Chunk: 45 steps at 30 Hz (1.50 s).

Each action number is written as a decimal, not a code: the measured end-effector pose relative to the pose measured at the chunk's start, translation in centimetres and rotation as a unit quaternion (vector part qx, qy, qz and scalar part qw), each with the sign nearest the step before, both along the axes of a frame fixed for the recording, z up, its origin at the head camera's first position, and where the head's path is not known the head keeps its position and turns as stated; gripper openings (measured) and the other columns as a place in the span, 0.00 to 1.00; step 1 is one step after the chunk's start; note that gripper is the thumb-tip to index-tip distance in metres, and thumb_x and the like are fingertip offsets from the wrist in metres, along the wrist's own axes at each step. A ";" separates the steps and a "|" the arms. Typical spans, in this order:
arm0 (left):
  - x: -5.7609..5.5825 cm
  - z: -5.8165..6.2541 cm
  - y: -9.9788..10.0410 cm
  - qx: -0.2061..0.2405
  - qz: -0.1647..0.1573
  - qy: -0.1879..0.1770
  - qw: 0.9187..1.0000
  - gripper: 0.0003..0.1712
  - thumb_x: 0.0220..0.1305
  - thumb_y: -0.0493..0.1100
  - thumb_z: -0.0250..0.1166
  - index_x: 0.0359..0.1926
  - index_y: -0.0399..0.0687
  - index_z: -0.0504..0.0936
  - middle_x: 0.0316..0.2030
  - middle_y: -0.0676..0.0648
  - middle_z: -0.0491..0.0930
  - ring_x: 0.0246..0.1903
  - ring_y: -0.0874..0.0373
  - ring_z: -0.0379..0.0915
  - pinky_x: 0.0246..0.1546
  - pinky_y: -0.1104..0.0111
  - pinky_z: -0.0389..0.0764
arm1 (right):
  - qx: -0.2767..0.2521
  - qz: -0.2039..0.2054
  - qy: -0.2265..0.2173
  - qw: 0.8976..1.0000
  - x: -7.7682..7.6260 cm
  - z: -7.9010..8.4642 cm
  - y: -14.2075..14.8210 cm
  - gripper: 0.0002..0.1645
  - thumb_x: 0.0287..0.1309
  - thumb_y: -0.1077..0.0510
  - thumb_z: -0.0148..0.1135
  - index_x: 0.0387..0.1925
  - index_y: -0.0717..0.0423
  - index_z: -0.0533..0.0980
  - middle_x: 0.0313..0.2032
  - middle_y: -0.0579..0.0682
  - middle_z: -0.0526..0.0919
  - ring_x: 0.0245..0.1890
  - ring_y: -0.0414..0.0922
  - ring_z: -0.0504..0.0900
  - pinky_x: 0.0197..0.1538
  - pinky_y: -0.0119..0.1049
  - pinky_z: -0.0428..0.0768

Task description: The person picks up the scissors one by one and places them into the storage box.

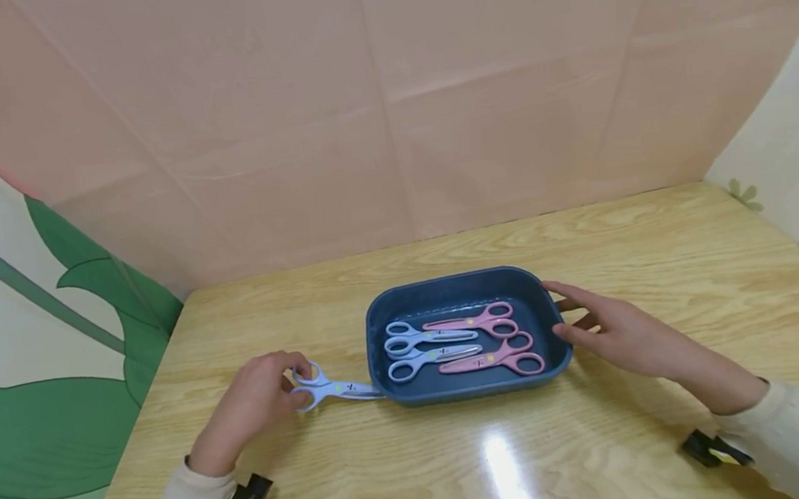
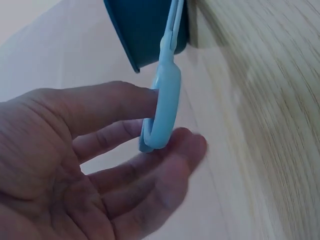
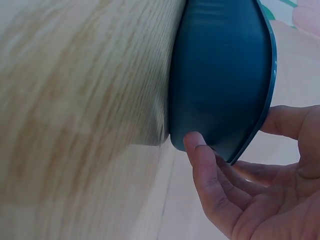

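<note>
My left hand pinches a pair of light blue scissors by the handle loops, thumb and fingers at the rings. The blades point right, toward the left end of a dark blue plastic bin; in the left wrist view the scissors stand edge-on with their tips hidden. Inside the bin lie two blue scissors and two pink scissors. At the bin's right end, my right hand holds the rim, thumb on its edge and fingers against the outer wall.
The bin stands on a light wood-grain table. Behind it rises a pink covered wall. A leaf-patterned panel borders the left side, and a pale wall the right.
</note>
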<state>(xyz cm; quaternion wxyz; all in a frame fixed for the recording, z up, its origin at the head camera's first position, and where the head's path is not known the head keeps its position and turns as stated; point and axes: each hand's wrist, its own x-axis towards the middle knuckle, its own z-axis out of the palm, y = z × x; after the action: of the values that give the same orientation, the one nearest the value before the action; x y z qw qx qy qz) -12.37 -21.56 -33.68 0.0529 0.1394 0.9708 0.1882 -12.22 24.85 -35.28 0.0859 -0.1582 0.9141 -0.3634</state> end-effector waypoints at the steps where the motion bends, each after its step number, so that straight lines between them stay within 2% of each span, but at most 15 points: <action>1: 0.0 0.0 0.0 0.011 0.003 -0.009 1.000 0.12 0.49 0.35 0.76 0.32 0.52 0.82 0.36 0.50 0.85 0.28 0.63 0.79 0.28 0.68 0.77 | 0.000 0.000 -0.001 1.000 0.0 0.0 0.0 0.40 0.71 0.50 0.57 0.76 0.54 0.54 0.60 0.71 0.75 0.47 0.54 0.85 0.39 0.38 0.85; 5: -0.1 0.2 -0.1 0.034 0.010 -0.028 0.999 0.13 0.49 0.33 0.76 0.33 0.51 0.83 0.37 0.49 0.85 0.26 0.65 0.77 0.26 0.70 0.76 | 0.005 -0.002 -0.003 1.000 -0.1 -0.1 0.0 0.40 0.70 0.49 0.57 0.77 0.53 0.54 0.61 0.71 0.74 0.49 0.56 0.85 0.41 0.42 0.86; 8: -0.2 0.4 0.0 0.040 0.009 -0.023 0.999 0.13 0.49 0.33 0.77 0.32 0.51 0.83 0.39 0.50 0.85 0.26 0.65 0.76 0.26 0.70 0.76 | 0.009 -0.005 0.001 1.000 -0.2 0.0 0.1 0.40 0.70 0.49 0.57 0.77 0.52 0.54 0.61 0.70 0.74 0.50 0.59 0.84 0.41 0.45 0.86; 12: -0.3 0.5 0.0 0.045 0.004 -0.016 0.999 0.12 0.49 0.33 0.77 0.31 0.52 0.84 0.38 0.50 0.84 0.26 0.64 0.75 0.27 0.70 0.76 | 0.008 -0.003 0.005 1.000 -0.3 0.0 0.1 0.40 0.70 0.49 0.58 0.76 0.52 0.55 0.61 0.70 0.75 0.50 0.58 0.84 0.41 0.44 0.87; 16: -0.3 0.3 -0.1 0.058 -0.018 0.001 0.998 0.11 0.48 0.33 0.77 0.30 0.51 0.84 0.39 0.50 0.83 0.28 0.64 0.75 0.27 0.72 0.76 | 0.004 -0.002 0.002 1.000 -0.2 -0.1 0.1 0.39 0.70 0.50 0.58 0.76 0.53 0.55 0.61 0.71 0.75 0.50 0.58 0.85 0.41 0.43 0.87; 21: -0.5 0.1 -0.1 0.091 -0.056 0.020 0.994 0.10 0.48 0.32 0.77 0.30 0.48 0.85 0.47 0.46 0.82 0.32 0.64 0.79 0.31 0.74 0.80 | 0.008 -0.008 0.001 1.000 -0.2 -0.2 0.1 0.39 0.70 0.49 0.58 0.76 0.53 0.55 0.62 0.70 0.74 0.51 0.58 0.85 0.41 0.43 0.87; 25: -0.5 0.0 0.1 0.096 -0.046 0.004 0.994 0.10 0.49 0.31 0.76 0.32 0.47 0.86 0.50 0.46 0.83 0.33 0.65 0.79 0.32 0.75 0.81 | 0.012 -0.009 0.001 1.000 -0.1 -0.3 0.1 0.40 0.70 0.49 0.58 0.76 0.53 0.55 0.62 0.70 0.74 0.50 0.57 0.85 0.40 0.42 0.86; 32: -0.3 0.3 -0.1 0.089 -0.034 0.009 0.995 0.10 0.49 0.32 0.77 0.34 0.46 0.88 0.51 0.46 0.84 0.32 0.65 0.79 0.31 0.75 0.80 | 0.012 -0.009 0.001 1.000 -0.2 -0.3 0.0 0.39 0.70 0.49 0.58 0.76 0.53 0.56 0.62 0.70 0.74 0.50 0.58 0.85 0.42 0.45 0.87; 40: -0.5 0.3 0.1 0.076 -0.010 -0.005 0.997 0.16 0.50 0.32 0.76 0.42 0.48 0.88 0.47 0.50 0.86 0.31 0.66 0.79 0.30 0.75 0.79 | 0.016 -0.012 -0.005 1.000 -0.2 -0.2 0.0 0.40 0.70 0.49 0.57 0.76 0.53 0.55 0.63 0.70 0.73 0.51 0.59 0.84 0.44 0.47 0.86; 45: -0.5 0.3 0.1 0.065 -0.006 -0.008 0.998 0.16 0.51 0.32 0.76 0.42 0.49 0.89 0.47 0.51 0.86 0.31 0.66 0.78 0.29 0.75 0.79 | 0.015 -0.011 -0.002 1.000 -0.2 -0.2 -0.1 0.39 0.70 0.49 0.58 0.76 0.53 0.55 0.63 0.70 0.73 0.51 0.59 0.84 0.43 0.47 0.86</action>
<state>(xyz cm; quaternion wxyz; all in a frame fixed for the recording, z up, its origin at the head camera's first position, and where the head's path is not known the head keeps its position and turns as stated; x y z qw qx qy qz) -12.85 -21.42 -33.33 0.0528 0.1470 0.9550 0.2520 -12.43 24.77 -35.48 0.0862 -0.1464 0.9210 -0.3506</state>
